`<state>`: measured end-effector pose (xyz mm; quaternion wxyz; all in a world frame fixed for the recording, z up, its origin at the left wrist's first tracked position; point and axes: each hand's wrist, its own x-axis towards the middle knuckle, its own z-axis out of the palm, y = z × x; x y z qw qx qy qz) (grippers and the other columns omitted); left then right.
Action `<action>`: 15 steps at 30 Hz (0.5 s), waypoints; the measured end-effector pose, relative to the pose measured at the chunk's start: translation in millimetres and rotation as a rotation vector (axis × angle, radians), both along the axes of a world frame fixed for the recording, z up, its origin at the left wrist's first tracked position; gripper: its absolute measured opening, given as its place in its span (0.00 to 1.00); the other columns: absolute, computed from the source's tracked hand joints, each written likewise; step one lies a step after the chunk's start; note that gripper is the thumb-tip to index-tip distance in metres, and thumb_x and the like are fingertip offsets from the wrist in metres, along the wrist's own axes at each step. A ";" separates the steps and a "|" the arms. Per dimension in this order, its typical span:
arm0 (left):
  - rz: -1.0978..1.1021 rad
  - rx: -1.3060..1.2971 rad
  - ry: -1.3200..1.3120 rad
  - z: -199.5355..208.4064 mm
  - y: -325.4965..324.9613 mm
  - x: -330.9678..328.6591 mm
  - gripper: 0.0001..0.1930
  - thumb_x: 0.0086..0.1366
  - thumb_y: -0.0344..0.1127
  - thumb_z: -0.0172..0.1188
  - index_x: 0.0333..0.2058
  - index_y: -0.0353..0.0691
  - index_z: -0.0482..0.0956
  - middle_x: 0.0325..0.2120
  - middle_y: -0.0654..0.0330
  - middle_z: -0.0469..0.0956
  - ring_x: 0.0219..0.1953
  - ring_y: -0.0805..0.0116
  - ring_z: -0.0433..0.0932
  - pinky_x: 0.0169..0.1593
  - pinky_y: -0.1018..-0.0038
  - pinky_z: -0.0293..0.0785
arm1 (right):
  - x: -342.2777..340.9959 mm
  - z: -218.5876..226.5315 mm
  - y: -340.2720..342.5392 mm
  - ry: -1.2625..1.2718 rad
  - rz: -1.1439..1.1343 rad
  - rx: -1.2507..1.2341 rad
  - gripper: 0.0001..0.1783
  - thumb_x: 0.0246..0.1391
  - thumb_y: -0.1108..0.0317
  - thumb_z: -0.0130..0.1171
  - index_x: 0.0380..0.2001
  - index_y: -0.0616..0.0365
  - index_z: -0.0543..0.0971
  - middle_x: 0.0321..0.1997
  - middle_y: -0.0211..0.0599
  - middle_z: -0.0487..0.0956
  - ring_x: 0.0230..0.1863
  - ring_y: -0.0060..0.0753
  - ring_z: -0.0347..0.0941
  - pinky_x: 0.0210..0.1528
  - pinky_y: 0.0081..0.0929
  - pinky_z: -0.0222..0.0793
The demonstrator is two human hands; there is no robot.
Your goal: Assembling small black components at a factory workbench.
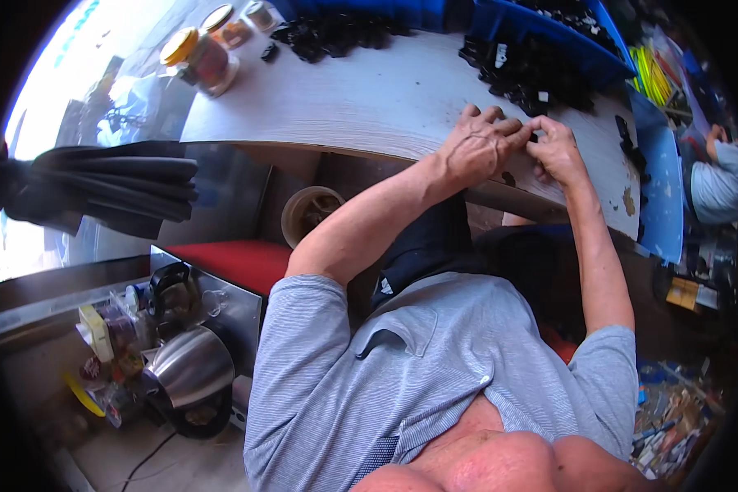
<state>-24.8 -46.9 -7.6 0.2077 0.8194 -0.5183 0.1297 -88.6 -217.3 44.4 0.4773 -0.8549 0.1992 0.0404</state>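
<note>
Over the near edge of the white worktop (344, 102), my left hand (477, 146) and my right hand (554, 149) meet at the fingertips. The left one is palm down, its fingers bent and its index reaching toward the right hand. Thumb and forefinger of the right hand are pinched together. Whatever lies between the fingers is too small or hidden to make out. Just beyond them spreads a heap of small black plastic parts (533, 74), with a few pale pieces among it. A second heap of black parts (336, 34) lies farther left.
Blue bins (549, 37) stand along the far side, and a light blue panel (661, 184) borders the right end. Jars (198, 61) occupy the far left corner. Below are a bucket (295, 215) and a steel kettle (190, 365). Another person (717, 180) sits at far right.
</note>
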 end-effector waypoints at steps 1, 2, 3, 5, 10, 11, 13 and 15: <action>0.001 -0.008 -0.012 -0.3 1.5 -1.8 0.32 0.60 0.39 0.65 0.65 0.52 0.71 0.53 0.64 0.79 0.55 0.55 0.75 0.55 0.54 0.68 | 0.1 0.4 0.3 0.033 -0.001 -0.011 0.11 0.55 0.73 0.63 0.42 0.56 0.78 0.18 0.29 0.74 0.15 0.20 0.71 0.15 0.19 0.63; 0.003 -0.034 -0.009 -0.6 3.0 -2.4 0.31 0.61 0.39 0.65 0.64 0.52 0.72 0.52 0.63 0.79 0.55 0.55 0.75 0.55 0.54 0.68 | 0.8 -2.6 -0.4 0.033 -0.017 -0.018 0.12 0.54 0.72 0.64 0.42 0.56 0.79 0.17 0.27 0.73 0.14 0.19 0.69 0.15 0.19 0.61; 0.019 -0.034 -0.021 -1.2 5.9 -0.9 0.31 0.61 0.39 0.65 0.64 0.52 0.72 0.52 0.63 0.79 0.55 0.55 0.75 0.55 0.54 0.68 | 2.3 -2.6 -0.5 0.021 -0.001 -0.019 0.12 0.54 0.72 0.64 0.42 0.56 0.79 0.17 0.27 0.73 0.14 0.19 0.69 0.15 0.19 0.61; -0.038 -0.167 0.035 1.8 9.9 0.4 0.25 0.60 0.36 0.64 0.59 0.51 0.77 0.51 0.63 0.80 0.55 0.54 0.75 0.55 0.53 0.68 | 1.2 -2.5 -1.7 0.053 0.014 -0.011 0.13 0.53 0.71 0.66 0.43 0.56 0.79 0.17 0.25 0.72 0.13 0.19 0.68 0.14 0.19 0.60; 0.336 -0.754 -0.218 12.6 84.1 90.1 0.17 0.57 0.19 0.54 0.46 0.35 0.79 0.43 0.46 0.79 0.48 0.43 0.76 0.52 0.55 0.74 | -0.8 -5.6 -11.0 -0.059 -0.009 0.044 0.17 0.51 0.67 0.70 0.44 0.58 0.79 0.16 0.26 0.72 0.11 0.16 0.65 0.12 0.18 0.58; 0.470 -0.707 -0.262 14.0 117.5 117.9 0.17 0.58 0.21 0.56 0.47 0.34 0.79 0.44 0.46 0.79 0.48 0.44 0.76 0.53 0.55 0.73 | -1.2 -5.1 -10.4 -0.062 -0.007 0.047 0.17 0.51 0.67 0.70 0.44 0.58 0.79 0.16 0.26 0.72 0.11 0.16 0.65 0.12 0.18 0.58; 0.932 -0.614 -0.246 12.2 172.6 161.2 0.16 0.64 0.31 0.58 0.49 0.33 0.78 0.47 0.47 0.79 0.50 0.46 0.76 0.55 0.56 0.71 | -0.5 -5.4 -7.4 -0.095 -0.020 0.111 0.17 0.52 0.67 0.70 0.44 0.58 0.79 0.17 0.27 0.73 0.11 0.16 0.65 0.12 0.17 0.58; 1.123 -0.526 -0.294 -5.7 231.9 195.1 0.17 0.69 0.40 0.54 0.50 0.37 0.79 0.48 0.47 0.80 0.52 0.47 0.77 0.56 0.56 0.71 | 3.5 -2.8 4.3 -0.087 -0.001 0.096 0.18 0.52 0.68 0.70 0.45 0.59 0.79 0.17 0.27 0.73 0.10 0.17 0.65 0.11 0.17 0.58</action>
